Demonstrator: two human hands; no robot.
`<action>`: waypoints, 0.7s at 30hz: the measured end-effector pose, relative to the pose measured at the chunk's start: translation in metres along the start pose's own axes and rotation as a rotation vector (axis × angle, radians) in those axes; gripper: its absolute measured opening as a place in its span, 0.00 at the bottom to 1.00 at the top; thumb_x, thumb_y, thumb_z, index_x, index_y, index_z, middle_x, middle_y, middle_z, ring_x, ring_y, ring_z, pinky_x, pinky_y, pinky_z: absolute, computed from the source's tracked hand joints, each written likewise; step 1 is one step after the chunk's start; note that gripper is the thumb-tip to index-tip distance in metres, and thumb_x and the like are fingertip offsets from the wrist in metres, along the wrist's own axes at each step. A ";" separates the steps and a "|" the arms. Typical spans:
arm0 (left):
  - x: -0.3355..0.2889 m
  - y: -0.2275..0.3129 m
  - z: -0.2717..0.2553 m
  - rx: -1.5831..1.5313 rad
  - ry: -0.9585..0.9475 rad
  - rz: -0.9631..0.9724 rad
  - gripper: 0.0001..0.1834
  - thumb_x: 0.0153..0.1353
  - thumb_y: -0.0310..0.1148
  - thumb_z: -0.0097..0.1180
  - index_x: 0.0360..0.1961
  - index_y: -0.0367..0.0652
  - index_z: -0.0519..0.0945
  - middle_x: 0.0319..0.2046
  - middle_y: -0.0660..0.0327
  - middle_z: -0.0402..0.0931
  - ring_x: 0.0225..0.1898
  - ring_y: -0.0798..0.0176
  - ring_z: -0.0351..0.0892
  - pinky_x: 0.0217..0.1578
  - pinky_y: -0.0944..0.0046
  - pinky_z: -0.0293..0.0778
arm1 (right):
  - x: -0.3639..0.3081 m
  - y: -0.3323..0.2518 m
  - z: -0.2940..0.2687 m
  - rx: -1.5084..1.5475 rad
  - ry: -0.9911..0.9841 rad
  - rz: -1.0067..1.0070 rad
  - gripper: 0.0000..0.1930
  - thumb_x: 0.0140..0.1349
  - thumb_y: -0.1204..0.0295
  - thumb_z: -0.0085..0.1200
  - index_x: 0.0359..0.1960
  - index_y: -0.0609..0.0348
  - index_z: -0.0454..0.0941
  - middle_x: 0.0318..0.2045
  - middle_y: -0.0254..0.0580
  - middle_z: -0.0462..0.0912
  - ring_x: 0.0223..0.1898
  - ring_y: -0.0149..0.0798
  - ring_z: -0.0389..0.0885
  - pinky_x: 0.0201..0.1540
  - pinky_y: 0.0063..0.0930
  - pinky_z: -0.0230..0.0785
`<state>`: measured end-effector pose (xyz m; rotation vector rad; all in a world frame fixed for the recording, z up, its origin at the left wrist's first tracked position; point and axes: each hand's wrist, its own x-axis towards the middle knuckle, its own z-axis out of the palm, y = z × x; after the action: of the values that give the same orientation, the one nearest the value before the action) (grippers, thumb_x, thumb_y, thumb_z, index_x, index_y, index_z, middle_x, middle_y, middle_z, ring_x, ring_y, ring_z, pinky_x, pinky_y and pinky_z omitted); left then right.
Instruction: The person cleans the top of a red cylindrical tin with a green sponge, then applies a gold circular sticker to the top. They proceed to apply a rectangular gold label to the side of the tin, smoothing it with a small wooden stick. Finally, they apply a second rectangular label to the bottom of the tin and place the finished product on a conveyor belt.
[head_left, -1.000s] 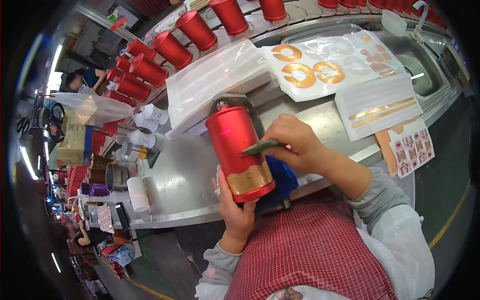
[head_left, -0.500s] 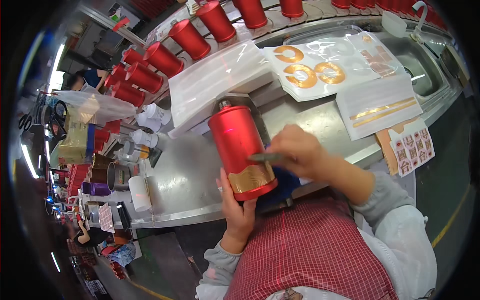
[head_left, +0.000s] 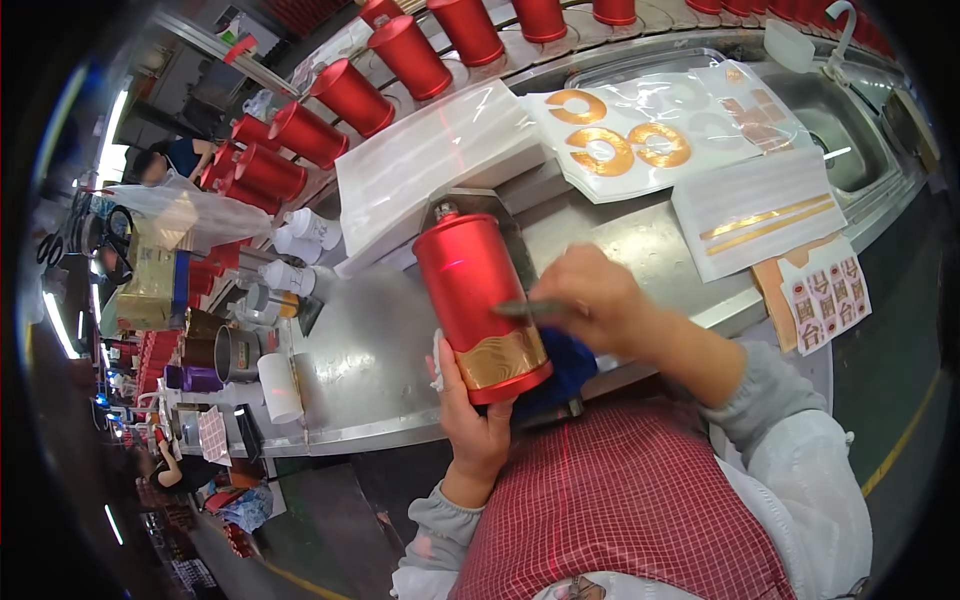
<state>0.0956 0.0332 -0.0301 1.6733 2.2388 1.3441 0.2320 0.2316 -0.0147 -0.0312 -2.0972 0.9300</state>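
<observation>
A red cylindrical bottle (head_left: 465,280) with a metal neck leans in a dark angled cradle (head_left: 515,215), its neck pointing away from me. A gold wavy-patterned decal (head_left: 505,362) wraps its lower part, just above the base. My left hand (head_left: 475,420) is closed around the base end from below, with a bit of white material at its fingers. My right hand (head_left: 590,300), smeared by motion, grips a dark flat tool (head_left: 535,310). The tool's tip lies at the bottle's right side, above the decal; whether it touches is unclear.
Red bottles (head_left: 410,57) line a curved conveyor at the back. Beyond the cradle lies a white film-covered block (head_left: 440,150). Sheets with gold ring decals (head_left: 600,150) and gold strips (head_left: 770,225) are to the right, near a sink (head_left: 845,145). A paper roll (head_left: 280,388) stands left.
The bottles on the conveyor have shifted along it. The held bottle has moved slightly left and turned a little. My right hand and tool have shifted slightly over the bottle's side.
</observation>
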 end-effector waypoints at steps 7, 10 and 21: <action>-0.004 -0.001 0.001 -0.039 -0.020 -0.025 0.47 0.67 0.56 0.49 0.70 0.27 0.50 0.57 0.44 0.71 0.57 0.52 0.73 0.56 0.60 0.67 | 0.002 0.004 0.002 -0.110 0.128 0.016 0.09 0.52 0.71 0.61 0.36 0.54 0.78 0.32 0.41 0.77 0.37 0.46 0.75 0.44 0.40 0.64; -0.006 -0.010 -0.001 -0.012 -0.023 -0.029 0.46 0.67 0.55 0.48 0.70 0.27 0.49 0.57 0.44 0.70 0.57 0.52 0.73 0.57 0.60 0.67 | -0.009 -0.031 0.001 0.293 -0.187 -0.033 0.08 0.51 0.72 0.62 0.33 0.53 0.78 0.30 0.37 0.77 0.37 0.45 0.76 0.44 0.39 0.65; 0.008 0.018 -0.003 0.114 -0.032 0.070 0.47 0.61 0.48 0.61 0.69 0.26 0.52 0.58 0.41 0.68 0.57 0.46 0.72 0.57 0.57 0.67 | 0.000 -0.003 -0.002 0.040 -0.010 0.033 0.11 0.51 0.72 0.63 0.36 0.54 0.77 0.33 0.35 0.79 0.37 0.46 0.75 0.43 0.38 0.64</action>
<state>0.1052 0.0385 -0.0132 1.8123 2.2997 1.2154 0.2344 0.2303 -0.0123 -0.0406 -2.0929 0.9933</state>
